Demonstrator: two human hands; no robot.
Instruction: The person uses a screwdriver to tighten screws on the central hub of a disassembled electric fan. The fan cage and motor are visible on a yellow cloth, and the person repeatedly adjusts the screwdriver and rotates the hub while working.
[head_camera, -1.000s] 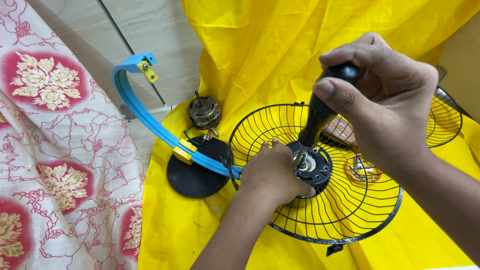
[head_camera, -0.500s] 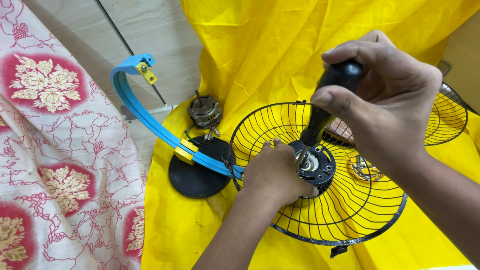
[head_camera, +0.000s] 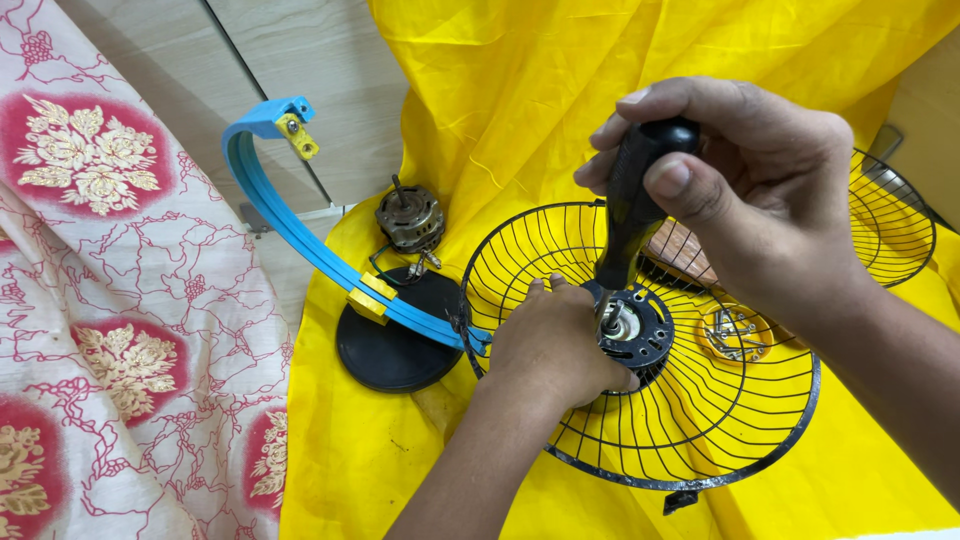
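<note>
While the left hand (head_camera: 555, 345) clamps the fan grille (head_camera: 640, 400), the right hand (head_camera: 745, 190) grips a screwdriver (head_camera: 635, 200) beside a screw-filled orange lid (head_camera: 735, 333).

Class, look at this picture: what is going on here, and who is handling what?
A person is working on a black wire fan guard lying on a yellow cloth. The right hand grips a black-handled screwdriver upright, its tip at the guard's central hub. The left hand steadies the guard beside the hub. A small motor and a blue curved bracket lie nearby.
</note>
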